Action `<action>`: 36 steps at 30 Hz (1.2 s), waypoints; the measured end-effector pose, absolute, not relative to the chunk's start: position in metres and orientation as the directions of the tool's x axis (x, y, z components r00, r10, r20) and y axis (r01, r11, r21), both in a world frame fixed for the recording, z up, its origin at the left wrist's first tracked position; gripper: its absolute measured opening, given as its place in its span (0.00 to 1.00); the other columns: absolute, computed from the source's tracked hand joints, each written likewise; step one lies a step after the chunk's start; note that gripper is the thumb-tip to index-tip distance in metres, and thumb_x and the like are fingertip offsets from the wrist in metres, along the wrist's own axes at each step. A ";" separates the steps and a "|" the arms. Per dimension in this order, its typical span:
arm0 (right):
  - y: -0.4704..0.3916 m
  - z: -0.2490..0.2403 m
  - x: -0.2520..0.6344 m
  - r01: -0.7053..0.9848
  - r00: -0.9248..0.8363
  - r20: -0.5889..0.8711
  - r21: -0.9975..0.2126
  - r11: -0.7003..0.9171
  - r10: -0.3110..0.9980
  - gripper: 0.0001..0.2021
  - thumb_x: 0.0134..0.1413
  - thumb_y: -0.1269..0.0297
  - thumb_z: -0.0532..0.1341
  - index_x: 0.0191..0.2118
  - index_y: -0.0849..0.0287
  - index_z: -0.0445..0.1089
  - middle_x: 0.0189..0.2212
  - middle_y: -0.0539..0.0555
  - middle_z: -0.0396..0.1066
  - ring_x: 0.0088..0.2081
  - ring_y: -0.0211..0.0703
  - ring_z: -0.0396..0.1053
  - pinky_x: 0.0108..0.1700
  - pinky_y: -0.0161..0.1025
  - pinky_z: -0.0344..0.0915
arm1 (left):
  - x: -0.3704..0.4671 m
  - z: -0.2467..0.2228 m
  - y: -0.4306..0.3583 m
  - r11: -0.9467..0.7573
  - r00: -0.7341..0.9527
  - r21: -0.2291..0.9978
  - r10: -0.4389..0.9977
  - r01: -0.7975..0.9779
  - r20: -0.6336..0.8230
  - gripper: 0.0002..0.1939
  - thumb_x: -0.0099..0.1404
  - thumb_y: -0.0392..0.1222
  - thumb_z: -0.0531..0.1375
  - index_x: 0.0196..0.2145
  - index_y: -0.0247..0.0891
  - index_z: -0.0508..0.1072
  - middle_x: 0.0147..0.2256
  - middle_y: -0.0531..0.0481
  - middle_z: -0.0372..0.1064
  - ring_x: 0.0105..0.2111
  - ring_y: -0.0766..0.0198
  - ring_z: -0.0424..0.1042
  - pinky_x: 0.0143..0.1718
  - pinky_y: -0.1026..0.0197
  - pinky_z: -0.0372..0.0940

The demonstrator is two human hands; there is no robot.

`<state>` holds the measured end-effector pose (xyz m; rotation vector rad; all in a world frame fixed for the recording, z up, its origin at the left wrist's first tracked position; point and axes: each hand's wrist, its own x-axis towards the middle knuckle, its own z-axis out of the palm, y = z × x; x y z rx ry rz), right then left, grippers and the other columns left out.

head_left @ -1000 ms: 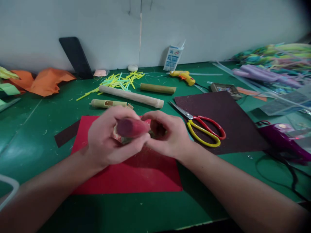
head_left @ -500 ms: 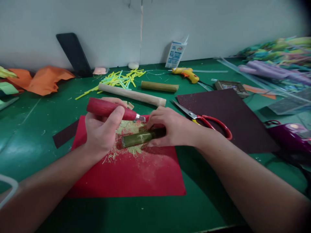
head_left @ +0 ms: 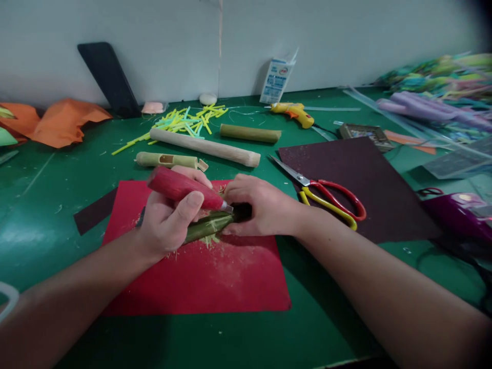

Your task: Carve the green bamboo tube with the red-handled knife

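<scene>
My left hand is wrapped round the red wooden handle of a carving knife. Its short metal blade points right and down, at the upper side of a green bamboo tube; whether it touches cannot be told. The tube's right end is gripped by my right hand, and my left hand hides its left part. Underneath lies a red sheet, strewn with pale shavings round the tube. Just beyond my left hand is a paler bamboo piece with a rectangular opening cut in it.
Scissors lie partly on a dark sheet to the right. Behind are a pale wooden rod, another bamboo tube, cut yellow straws and a yellow glue gun. A dark phone leans on the wall.
My left hand has moved right and down with the carving knife, bringing its blade to the bamboo tube. The tube's left end is now covered. The view has shifted slightly.
</scene>
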<state>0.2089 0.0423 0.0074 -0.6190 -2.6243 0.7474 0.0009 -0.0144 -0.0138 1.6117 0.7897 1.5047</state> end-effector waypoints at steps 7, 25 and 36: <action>0.042 0.007 0.208 0.334 -0.834 0.188 -0.575 0.747 0.518 0.14 0.47 0.55 0.71 0.35 0.59 0.73 0.31 0.50 0.69 0.35 0.42 0.62 0.38 0.40 0.52 | 0.000 -0.014 -0.016 -0.527 0.122 0.849 0.846 0.040 0.519 0.12 0.70 0.49 0.60 0.44 0.39 0.73 0.24 0.54 0.66 0.19 0.68 0.63 0.20 0.62 0.59; 0.042 0.005 0.207 0.291 -0.838 0.226 -0.584 0.758 0.496 0.12 0.48 0.57 0.69 0.34 0.58 0.71 0.33 0.51 0.71 0.37 0.43 0.65 0.41 0.41 0.55 | 0.006 -0.001 -0.019 -0.611 0.237 0.792 0.769 -0.003 0.594 0.08 0.69 0.41 0.60 0.46 0.41 0.73 0.44 0.46 0.78 0.35 0.59 0.78 0.40 0.53 0.74; 0.041 0.006 0.207 0.310 -0.839 0.195 -0.597 0.740 0.508 0.12 0.47 0.58 0.70 0.33 0.58 0.71 0.31 0.50 0.70 0.36 0.41 0.64 0.39 0.40 0.55 | 0.010 -0.002 -0.023 -0.615 0.198 0.788 0.769 -0.032 0.608 0.05 0.68 0.37 0.60 0.42 0.42 0.72 0.39 0.49 0.79 0.28 0.64 0.75 0.36 0.54 0.74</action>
